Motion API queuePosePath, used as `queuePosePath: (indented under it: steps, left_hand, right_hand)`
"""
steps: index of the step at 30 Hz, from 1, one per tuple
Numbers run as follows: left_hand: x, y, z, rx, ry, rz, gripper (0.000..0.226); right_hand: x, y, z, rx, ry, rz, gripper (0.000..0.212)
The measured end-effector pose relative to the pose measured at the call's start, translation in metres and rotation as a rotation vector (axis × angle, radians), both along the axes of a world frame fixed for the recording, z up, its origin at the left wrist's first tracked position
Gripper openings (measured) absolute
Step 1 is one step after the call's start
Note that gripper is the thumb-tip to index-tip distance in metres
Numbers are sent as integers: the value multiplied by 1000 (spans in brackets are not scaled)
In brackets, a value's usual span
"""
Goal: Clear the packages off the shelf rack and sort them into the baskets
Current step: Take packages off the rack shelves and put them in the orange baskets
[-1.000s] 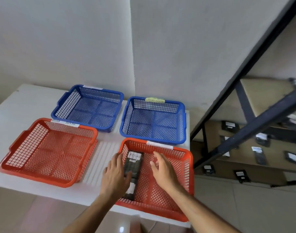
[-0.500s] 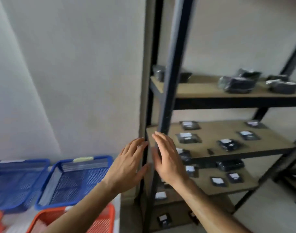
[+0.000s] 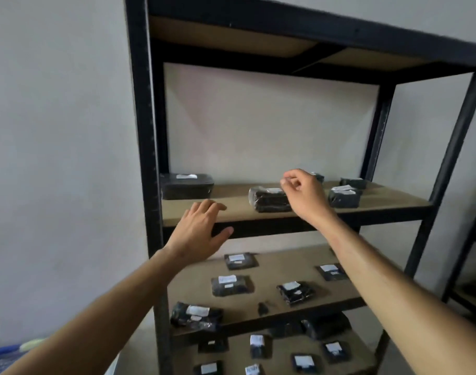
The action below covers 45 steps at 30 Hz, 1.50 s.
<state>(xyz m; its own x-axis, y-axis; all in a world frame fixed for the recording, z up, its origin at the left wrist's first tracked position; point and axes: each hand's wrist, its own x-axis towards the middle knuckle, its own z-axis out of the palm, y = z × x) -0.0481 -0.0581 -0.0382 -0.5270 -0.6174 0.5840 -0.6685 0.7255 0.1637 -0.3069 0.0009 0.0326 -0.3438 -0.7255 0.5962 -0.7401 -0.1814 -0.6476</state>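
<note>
A black metal shelf rack [image 3: 143, 147] with wooden boards fills the view. On the upper board lie black wrapped packages with white labels: a large one [image 3: 186, 185] at the left, a middle one [image 3: 268, 198], and others [image 3: 343, 197] at the right. My right hand [image 3: 304, 196] hovers just over the middle package, fingers curled, holding nothing. My left hand [image 3: 201, 231] is open with fingers spread at the front edge of that board. Several smaller packages [image 3: 231, 285] lie on the two lower boards.
A blue basket's corner [image 3: 4, 358] shows at the bottom left, with a pale wall behind. A second dark rack [image 3: 475, 266] stands at the right edge. The rack's front left post stands between my left arm and the boards.
The view swung from the baskets on the table up to the rack. Both hands left the red basket, empty, and rose to the upper board.
</note>
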Motion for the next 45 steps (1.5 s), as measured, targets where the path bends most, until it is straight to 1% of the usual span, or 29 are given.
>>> queuePosePath:
  steps: [3, 5, 7, 8, 10, 12, 14, 15, 18, 23, 27, 29, 32, 34, 36, 40, 42, 45]
  left_hand:
    - [-4, -29, 1, 17, -183, 130, 62]
    - [-3, -42, -5, -60, -263, 181, 64]
    - [-2, -49, -14, -175, -235, 204, 65]
    - [-2, -51, -19, -230, -202, 212, 65]
    - [-4, -53, -26, -303, -136, 231, 63]
    - [-7, -54, -31, -331, -99, 244, 62]
    - [-8, -56, -33, -353, -78, 240, 62]
    - [-8, -55, -34, -363, -72, 236, 62]
    - [-9, -56, -35, -386, -59, 236, 61]
    - [-9, -55, -35, -385, -60, 258, 61]
    - [-8, -52, -30, -313, -103, 252, 63]
    - [-4, -48, -26, -257, -118, 198, 61]
    - [9, -25, -30, -225, -63, 19, 53]
    - [27, -2, -45, -248, -7, -60, 48]
    - [55, 20, -68, -239, 30, -92, 44]
    - [142, 54, -126, -84, 69, -42, 33]
    - [198, 69, -159, 29, 67, 44, 30]
    - [290, 89, -209, 211, 50, 191, 28]
  right_hand:
    - [-36, -22, 8, 176, -87, 9, 27]
    - [-50, -38, 7, 266, -105, 24, 40]
    - [-59, -56, 6, 331, -82, 11, 50]
    - [-62, -63, 4, 362, -68, -1, 49]
    - [-66, -75, 2, 435, -68, 1, 39]
    - [-68, -84, -2, 520, -73, 39, 46]
    - [-70, -92, -8, 571, -70, 65, 60]
    - [-71, -94, -12, 570, -73, 67, 62]
    - [-70, -91, -24, 489, -141, 92, 56]
    - [-72, -77, -45, 245, -344, 203, 66]
    - [-65, -54, -55, 61, -393, 286, 64]
    - [-53, -36, -54, 6, -381, 313, 63]
    - [-23, -9, -57, -23, -347, 363, 62]
    - [6, 8, -64, -25, -341, 413, 61]
    - [38, 23, -77, -4, -347, 464, 58]
    - [116, 48, -127, 103, -397, 541, 56]
    - [162, 56, -162, 172, -424, 585, 56]
    - [240, 67, -222, 339, -504, 664, 57]
